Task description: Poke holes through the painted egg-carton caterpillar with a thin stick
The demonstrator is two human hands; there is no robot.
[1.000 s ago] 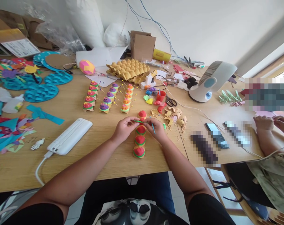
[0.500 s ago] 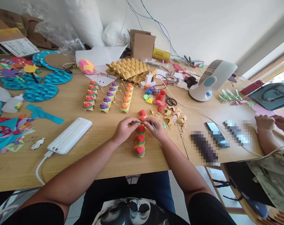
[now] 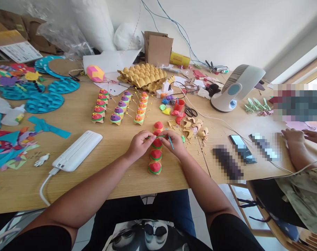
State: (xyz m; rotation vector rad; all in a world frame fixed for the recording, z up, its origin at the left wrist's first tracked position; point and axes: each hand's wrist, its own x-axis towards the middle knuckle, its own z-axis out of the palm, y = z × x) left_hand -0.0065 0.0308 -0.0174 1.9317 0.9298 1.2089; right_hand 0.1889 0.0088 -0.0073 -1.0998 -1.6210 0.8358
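Red-domed, green-banded egg-carton strip (image 3: 155,154) lies on the table (image 3: 137,177) directly before the person, its far part beneath both hands. Left hand (image 3: 140,143) and right hand (image 3: 175,142) each have the grip pinched on a thin green clay roll (image 3: 156,136); the right also holds a blue stick (image 3: 171,143). Shaping the roll seems the step in hand; the next move likely calls for light, even fingertip pressure.

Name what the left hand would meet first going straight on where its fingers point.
Most likely the right hand, close ahead of the left hand over the red-domed egg-carton strip; exact depth is unclear.
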